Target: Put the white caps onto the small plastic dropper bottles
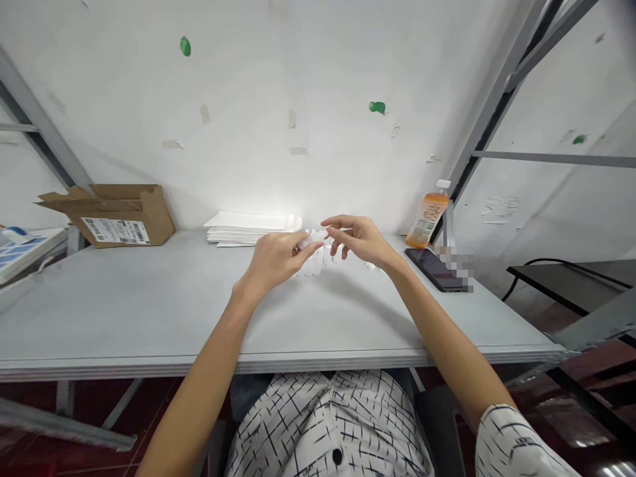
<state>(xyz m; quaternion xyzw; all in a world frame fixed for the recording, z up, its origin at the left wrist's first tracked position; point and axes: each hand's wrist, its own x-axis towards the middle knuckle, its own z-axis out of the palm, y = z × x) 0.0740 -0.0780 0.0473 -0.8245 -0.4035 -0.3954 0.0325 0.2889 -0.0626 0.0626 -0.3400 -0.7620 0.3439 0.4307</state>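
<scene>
White, small and seemingly plastic, a piece (pixel 314 237) is pinched between thumb and fingers of the left hand (pixel 279 257), raised over the far middle of the grey surface (pixel 149 298). The right hand (pixel 365 240) holds its fingers loosely bent at the piece's right end; whether they touch it, I cannot tell. Similar white containers (pixel 314 266) cluster beneath, so a slip of that fingertip pinch could drop the piece among them and topple some.

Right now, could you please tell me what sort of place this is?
Possibly a packing workstation, judging by the grey table, labelled cardboard box and stack of flat white things.
</scene>
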